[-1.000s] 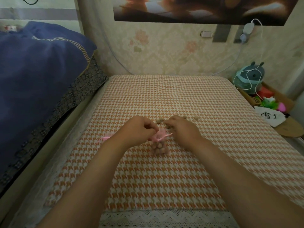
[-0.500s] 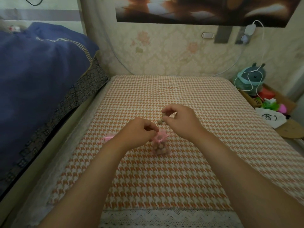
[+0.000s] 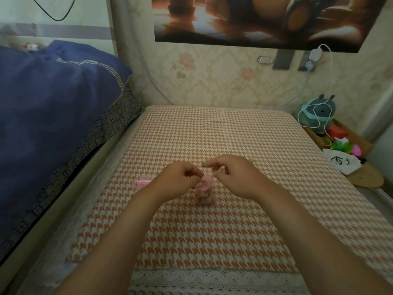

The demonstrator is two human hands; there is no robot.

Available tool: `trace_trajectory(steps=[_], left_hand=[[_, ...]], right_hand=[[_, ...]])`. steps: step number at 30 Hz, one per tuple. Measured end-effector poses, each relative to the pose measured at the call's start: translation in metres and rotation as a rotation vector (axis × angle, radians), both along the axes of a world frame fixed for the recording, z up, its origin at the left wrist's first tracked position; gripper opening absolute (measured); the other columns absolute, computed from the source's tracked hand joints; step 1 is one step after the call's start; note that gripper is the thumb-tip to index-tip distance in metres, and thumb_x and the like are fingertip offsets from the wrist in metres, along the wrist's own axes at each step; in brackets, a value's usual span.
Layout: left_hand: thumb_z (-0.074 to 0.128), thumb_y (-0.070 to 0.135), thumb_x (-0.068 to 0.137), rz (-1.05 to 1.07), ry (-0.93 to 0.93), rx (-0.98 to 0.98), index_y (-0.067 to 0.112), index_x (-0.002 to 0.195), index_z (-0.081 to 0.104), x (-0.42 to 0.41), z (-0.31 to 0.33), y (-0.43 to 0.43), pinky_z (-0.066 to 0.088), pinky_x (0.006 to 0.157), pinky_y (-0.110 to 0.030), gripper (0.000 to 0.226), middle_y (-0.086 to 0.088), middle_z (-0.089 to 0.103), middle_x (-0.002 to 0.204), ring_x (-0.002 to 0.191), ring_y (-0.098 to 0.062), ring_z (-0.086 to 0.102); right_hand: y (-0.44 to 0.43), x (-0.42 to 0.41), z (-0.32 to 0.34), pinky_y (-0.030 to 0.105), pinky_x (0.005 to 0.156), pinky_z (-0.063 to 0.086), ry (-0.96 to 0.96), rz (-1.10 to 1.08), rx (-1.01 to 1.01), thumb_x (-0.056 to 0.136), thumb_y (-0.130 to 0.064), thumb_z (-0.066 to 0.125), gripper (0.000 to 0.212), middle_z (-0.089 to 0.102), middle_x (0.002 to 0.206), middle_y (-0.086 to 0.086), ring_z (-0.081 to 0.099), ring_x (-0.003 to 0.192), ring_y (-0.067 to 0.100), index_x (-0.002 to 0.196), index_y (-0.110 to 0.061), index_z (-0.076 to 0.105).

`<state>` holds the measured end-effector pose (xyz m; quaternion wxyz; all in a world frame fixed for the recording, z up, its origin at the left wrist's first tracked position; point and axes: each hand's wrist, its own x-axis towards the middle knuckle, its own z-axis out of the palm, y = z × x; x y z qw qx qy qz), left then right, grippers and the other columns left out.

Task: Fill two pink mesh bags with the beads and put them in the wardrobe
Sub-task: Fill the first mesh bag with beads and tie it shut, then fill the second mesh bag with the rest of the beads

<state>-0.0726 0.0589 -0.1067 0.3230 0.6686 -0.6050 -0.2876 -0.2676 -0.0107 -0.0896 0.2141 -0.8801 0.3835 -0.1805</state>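
Head view shows your left hand (image 3: 180, 177) pinching the gathered rim of the pink bag (image 3: 204, 193) with curled fingers, probably to hold the mouth up and open so beads can drop in. Your right hand (image 3: 234, 175) has thumb and forefinger closed on one bead (image 3: 204, 163), just beyond the mouth and slightly above it, with the other fingers loosely bent. The bag stands near the middle of the checked cloth (image 3: 212, 231) with its long axis upright and its mouth pointing up at your left fingertips. Its lower half bulges with beads. A second pink bag (image 3: 143, 182) lies flat beside your left wrist, partly hidden.
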Motion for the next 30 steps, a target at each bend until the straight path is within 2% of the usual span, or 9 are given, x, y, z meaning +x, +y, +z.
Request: trace_trajectory(steps=[2, 4, 7, 10, 14, 19, 22, 26, 30], left_hand=[[0.064, 0.019, 0.093, -0.008, -0.004, -0.013, 0.023, 0.103, 0.078, 0.000, 0.000, 0.002, 0.060, 0.082, -0.034, 0.017, 0.008, 0.075, 0.095, 0.083, -0.002, 0.070], [0.064, 0.018, 0.093, -0.017, 0.002, -0.020, 0.024, 0.102, 0.078, -0.001, 0.001, 0.004, 0.059, 0.085, -0.033, 0.018, 0.009, 0.074, 0.098, 0.088, -0.003, 0.069], [0.056, 0.007, 0.093, -0.023, 0.082, 0.011, 0.026, 0.105, 0.074, -0.003, 0.003, 0.008, 0.057, 0.086, -0.034, 0.029, 0.006, 0.073, 0.105, 0.098, -0.010, 0.068], [0.061, 0.002, 0.089, -0.060, 0.127, 0.025, 0.027, 0.111, 0.063, -0.006, 0.002, 0.014, 0.055, 0.072, -0.033, 0.033, 0.001, 0.071, 0.105, 0.091, -0.018, 0.068], [0.079, 0.022, 0.083, -0.016, -0.097, -0.035, 0.025, 0.110, 0.070, -0.009, -0.003, 0.019, 0.058, 0.080, -0.029, 0.029, 0.007, 0.070, 0.098, 0.088, -0.011, 0.067], [0.077, 0.019, 0.087, 0.060, -0.188, -0.028, 0.019, 0.103, 0.080, -0.011, -0.002, 0.024, 0.040, 0.061, -0.007, 0.017, 0.009, 0.071, 0.085, 0.072, 0.004, 0.059], [0.070, 0.017, 0.093, 0.077, -0.194, -0.021, 0.017, 0.104, 0.079, -0.012, 0.001, 0.031, 0.038, 0.060, -0.009, 0.015, 0.008, 0.069, 0.085, 0.067, 0.005, 0.054], [0.067, 0.022, 0.096, 0.120, -0.213, 0.007, 0.016, 0.102, 0.079, -0.008, 0.004, 0.033, 0.039, 0.057, -0.015, 0.015, 0.009, 0.068, 0.080, 0.063, 0.001, 0.053], [0.064, 0.029, 0.097, 0.105, -0.243, 0.071, 0.011, 0.088, 0.077, -0.003, 0.006, 0.029, 0.052, 0.063, -0.032, 0.024, -0.004, 0.071, 0.076, 0.068, -0.022, 0.064]], right_hand=[[0.002, -0.005, -0.004, 0.030, 0.084, 0.053, 0.029, 0.013, 0.071, 0.094, -0.021, 0.057, 0.043, 0.064, 0.113, -0.019, 0.055, 0.080, -0.005, 0.133, -0.040, 0.061], [0.007, -0.006, -0.010, 0.028, 0.081, 0.054, 0.043, 0.029, 0.120, 0.092, -0.027, 0.062, 0.044, 0.065, 0.112, -0.018, 0.060, 0.084, -0.003, 0.134, -0.041, 0.059], [0.012, -0.002, -0.017, 0.023, 0.078, 0.051, -0.024, -0.015, 0.095, 0.090, -0.035, 0.070, 0.036, 0.068, 0.097, -0.017, 0.062, 0.083, -0.003, 0.126, -0.038, 0.066], [0.015, -0.002, -0.020, 0.017, 0.075, 0.047, -0.091, -0.073, 0.084, 0.089, -0.025, 0.075, 0.023, 0.068, 0.088, -0.018, 0.061, 0.080, -0.006, 0.111, -0.026, 0.076], [0.022, -0.004, -0.019, 0.016, 0.075, 0.049, -0.134, -0.129, 0.086, 0.090, -0.022, 0.075, 0.017, 0.070, 0.089, -0.012, 0.063, 0.081, -0.003, 0.106, -0.020, 0.079], [0.028, -0.009, -0.023, 0.014, 0.073, 0.045, -0.132, -0.168, 0.099, 0.093, -0.022, 0.071, 0.016, 0.071, 0.094, -0.009, 0.062, 0.083, 0.000, 0.107, -0.020, 0.078], [0.031, -0.014, -0.022, 0.018, 0.075, 0.048, -0.087, -0.171, 0.103, 0.096, -0.023, 0.067, 0.017, 0.073, 0.099, -0.007, 0.063, 0.086, 0.005, 0.109, -0.018, 0.078], [0.031, -0.022, -0.015, 0.026, 0.066, 0.053, 0.003, -0.171, 0.112, 0.097, -0.029, 0.066, 0.018, 0.072, 0.082, -0.007, 0.067, 0.076, 0.015, 0.095, -0.018, 0.080], [0.025, -0.027, -0.012, 0.038, 0.074, 0.057, 0.038, -0.169, 0.166, 0.094, -0.030, 0.070, 0.012, 0.074, 0.083, -0.005, 0.070, 0.079, 0.023, 0.096, -0.024, 0.080]])
